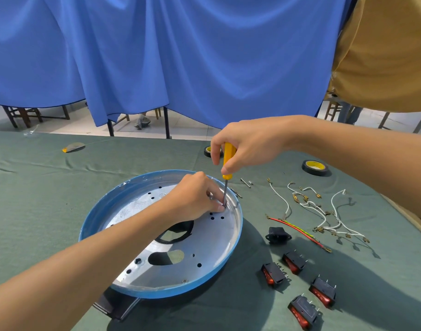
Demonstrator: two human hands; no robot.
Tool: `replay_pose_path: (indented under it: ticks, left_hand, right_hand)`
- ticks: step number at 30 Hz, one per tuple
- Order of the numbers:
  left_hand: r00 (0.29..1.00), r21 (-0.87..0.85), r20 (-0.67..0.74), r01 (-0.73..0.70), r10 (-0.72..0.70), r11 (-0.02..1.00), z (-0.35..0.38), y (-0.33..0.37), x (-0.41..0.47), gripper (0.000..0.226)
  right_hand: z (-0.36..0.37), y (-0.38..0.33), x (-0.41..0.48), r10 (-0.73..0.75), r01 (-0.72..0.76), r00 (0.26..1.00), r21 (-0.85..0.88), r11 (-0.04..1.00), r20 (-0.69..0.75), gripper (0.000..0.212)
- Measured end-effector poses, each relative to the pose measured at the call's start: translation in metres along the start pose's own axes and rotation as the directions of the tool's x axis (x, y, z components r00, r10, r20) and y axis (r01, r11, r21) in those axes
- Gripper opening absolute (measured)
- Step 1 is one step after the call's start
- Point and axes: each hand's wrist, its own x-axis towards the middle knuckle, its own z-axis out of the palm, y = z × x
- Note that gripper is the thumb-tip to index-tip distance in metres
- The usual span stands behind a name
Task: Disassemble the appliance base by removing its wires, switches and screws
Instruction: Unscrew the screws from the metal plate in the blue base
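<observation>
Here, a yellow screwdriver is gripped upright by the right hand; its tip is pinched steady by the left hand, seemingly on a screw.

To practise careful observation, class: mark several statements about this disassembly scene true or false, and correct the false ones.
1. The right hand grips a yellow-handled screwdriver. True.
2. Four red rocker switches lie on the cloth, outside the base. True.
3. The white wires are coiled inside the base. False: they lie spread on the cloth to the right of it.
4. The left hand lies flat on the cloth. False: its fingertips are at the screwdriver's tip, inside the base.
5. The screwdriver lies flat on the cloth. False: it is held nearly upright, tip down in the base.
</observation>
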Motion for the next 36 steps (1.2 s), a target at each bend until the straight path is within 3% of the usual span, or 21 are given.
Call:
replay_pose_path:
  ticks: [3, 8, 16, 25, 29, 31, 34, 36]
  left_hand:
    - [0.999, -0.004, -0.047, 0.009, -0.009, 1.0, 0.004, -0.001, 0.001, 0.012]
    - [0.996, 0.053, -0.093, 0.004, 0.001, 0.999, 0.008, -0.001, 0.0, 0.008]
    - [0.983, 0.415, -0.07, -0.129, 0.172, 0.901, 0.013, 0.002, -0.005, 0.017]
    - [0.99, 0.257, -0.126, -0.024, 0.058, 0.966, 0.009, 0.01, -0.003, 0.009]
    - [0.993, 0.265, -0.103, -0.022, 0.052, 0.964, 0.001, 0.009, 0.0, 0.013]
    - [0.992, 0.245, -0.11, -0.029, 0.058, 0.969, -0.003, 0.009, 0.001, 0.011]
    - [0.987, 0.192, -0.153, -0.01, 0.04, 0.981, -0.01, 0.011, 0.003, 0.012]
    - [0.983, 0.167, -0.181, 0.012, 0.019, 0.986, -0.017, 0.014, 0.006, 0.017]
  right_hand:
    - [0.0, 0.0, -0.003, -0.011, 0.011, 1.0, -0.041, 0.999, 0.0, 0.016]
    - [-0.007, 0.003, -0.013, -0.025, 0.021, 0.991, -0.034, 0.999, -0.133, 0.011]
    - [-0.009, 0.007, -0.022, -0.003, 0.004, 0.978, 0.008, 1.0, -0.21, 0.009]
    - [-0.003, 0.006, -0.026, 0.017, -0.005, 0.971, 0.049, 0.999, -0.239, 0.009]
    - [-0.006, 0.012, -0.03, 0.104, -0.052, 0.956, 0.191, 0.98, -0.276, 0.013]
    - [-0.009, 0.016, -0.033, 0.159, -0.026, 0.937, 0.39, 0.92, -0.312, 0.023]
    - [-0.009, 0.023, -0.028, 0.292, 0.068, 0.875, 0.694, 0.716, -0.387, 0.028]
    - [-0.006, 0.029, -0.023, 0.377, 0.087, 0.854, 0.815, 0.574, -0.357, 0.028]
